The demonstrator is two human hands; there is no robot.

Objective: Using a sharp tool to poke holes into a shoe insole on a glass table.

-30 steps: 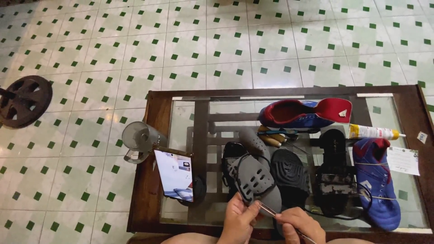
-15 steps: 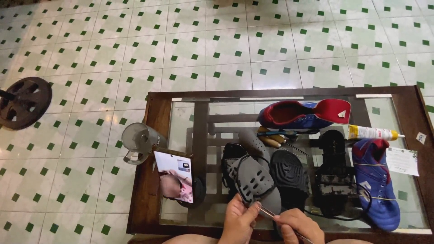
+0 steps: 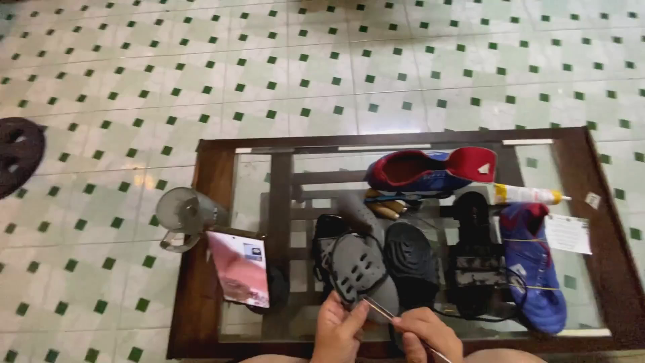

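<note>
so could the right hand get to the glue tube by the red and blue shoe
Probably yes: the right hand holds a thin tool, but only low sandals and a blue shoe lie between it and the glue tube.

Even, fairly bright indoor light. The glass tabletop (image 3: 269, 188) shows pale glare at its far edge. The whole frame is slightly motion-blurred.

Shoes (image 3: 430, 171) and soles (image 3: 411, 263) crowd the table's right (left glass (image 3: 252, 195) lies open).

table (image 3: 213, 202): glossy glass, dark wood frame | sole (image 3: 356, 265): matt grey rubber | floor (image 3: 269, 81): smooth glazed tile
</note>
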